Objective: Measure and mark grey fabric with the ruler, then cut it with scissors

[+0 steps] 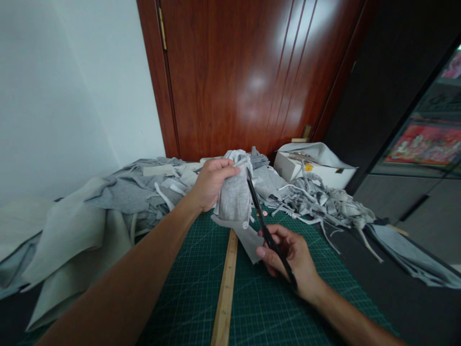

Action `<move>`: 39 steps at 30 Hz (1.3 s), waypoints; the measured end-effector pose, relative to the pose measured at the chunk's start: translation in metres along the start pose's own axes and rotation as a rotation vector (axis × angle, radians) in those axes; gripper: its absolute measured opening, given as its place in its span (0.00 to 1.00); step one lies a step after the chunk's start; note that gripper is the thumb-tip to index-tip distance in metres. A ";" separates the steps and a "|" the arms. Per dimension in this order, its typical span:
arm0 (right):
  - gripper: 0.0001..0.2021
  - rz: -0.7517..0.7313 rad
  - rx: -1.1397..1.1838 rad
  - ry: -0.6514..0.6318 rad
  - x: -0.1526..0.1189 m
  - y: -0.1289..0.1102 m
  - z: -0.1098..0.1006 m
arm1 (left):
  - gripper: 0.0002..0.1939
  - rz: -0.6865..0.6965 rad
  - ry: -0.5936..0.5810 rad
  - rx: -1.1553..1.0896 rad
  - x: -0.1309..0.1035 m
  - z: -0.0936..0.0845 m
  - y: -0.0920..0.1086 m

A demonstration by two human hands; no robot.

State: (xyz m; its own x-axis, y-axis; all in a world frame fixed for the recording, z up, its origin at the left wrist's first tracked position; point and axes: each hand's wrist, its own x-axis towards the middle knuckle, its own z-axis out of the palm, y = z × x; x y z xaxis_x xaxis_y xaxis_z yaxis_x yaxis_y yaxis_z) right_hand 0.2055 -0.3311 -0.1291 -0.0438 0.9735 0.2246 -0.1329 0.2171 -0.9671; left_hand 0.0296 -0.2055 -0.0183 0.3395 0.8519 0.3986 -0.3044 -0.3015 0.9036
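My left hand (212, 183) pinches a small grey fabric piece (235, 198) with white edging and holds it up above the table. In my right hand (288, 254) is a pair of black scissors (264, 226), fingers wrapped round the handles. The scissors point up and away, their tip beside the upper right edge of the fabric. Whether the blades touch the cloth I cannot tell. Below the held piece, a flat grey strip (248, 241) slants down over the green cutting mat (187, 288).
A wooden ruler (226, 293) lies lengthwise on the mat. Heaped cloth (126, 192) is at the left, with tangled grey scraps (317, 197) at the right. Behind those scraps stands a white box (324, 173). A wooden door (230, 81) rises behind the table.
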 end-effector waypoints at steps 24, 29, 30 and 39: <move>0.23 -0.024 -0.025 -0.036 -0.001 -0.002 0.002 | 0.10 -0.040 0.020 0.074 -0.003 0.007 -0.001; 0.23 -0.026 -0.021 -0.023 -0.001 -0.002 0.002 | 0.12 -0.050 -0.007 0.116 -0.003 0.007 -0.003; 0.23 -0.028 -0.022 -0.022 -0.001 -0.001 0.002 | 0.12 -0.049 -0.009 0.124 -0.003 0.007 -0.004; 0.23 -0.030 -0.002 -0.006 0.000 -0.002 0.003 | 0.11 -0.070 -0.040 0.172 -0.004 0.010 -0.006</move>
State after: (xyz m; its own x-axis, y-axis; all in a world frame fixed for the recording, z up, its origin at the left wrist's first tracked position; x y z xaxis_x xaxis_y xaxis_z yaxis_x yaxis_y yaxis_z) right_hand 0.2028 -0.3321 -0.1264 -0.0458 0.9661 0.2541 -0.1322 0.2463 -0.9601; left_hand 0.0387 -0.2114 -0.0244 0.3910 0.8566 0.3366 -0.1232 -0.3137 0.9415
